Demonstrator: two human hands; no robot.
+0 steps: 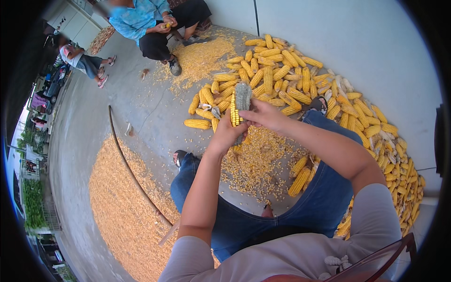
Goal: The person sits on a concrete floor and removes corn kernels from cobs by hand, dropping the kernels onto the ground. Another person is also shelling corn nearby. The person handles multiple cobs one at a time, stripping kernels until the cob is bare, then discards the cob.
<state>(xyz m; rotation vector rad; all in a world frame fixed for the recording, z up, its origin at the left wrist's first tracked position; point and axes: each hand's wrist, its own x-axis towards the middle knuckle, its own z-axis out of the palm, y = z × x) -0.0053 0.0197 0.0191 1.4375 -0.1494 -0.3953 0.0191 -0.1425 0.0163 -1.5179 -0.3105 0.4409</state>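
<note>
A partly shelled corn ear (236, 112) is held upright in front of me, above the loose kernels. Rows of yellow kernels run along its left side, while the bare grey cob shows on the right. My left hand (227, 132) wraps around its lower part. From the right, my right hand (264, 114) grips the same ear, its thumb against the kernels; some fingers are hidden behind it. Scattered kernels (259, 162) lie on the concrete between my legs. Just beyond my hands begins a heap of unshelled corn ears (267, 79).
The corn heap continues down my right side along a pale wall (334, 42). At left, a curved stick (128, 165) lies by a wide spread of kernels (116, 197). A crouching person (141, 21) holds corn near another kernel pile (201, 56); a second person (82, 60) is farther left.
</note>
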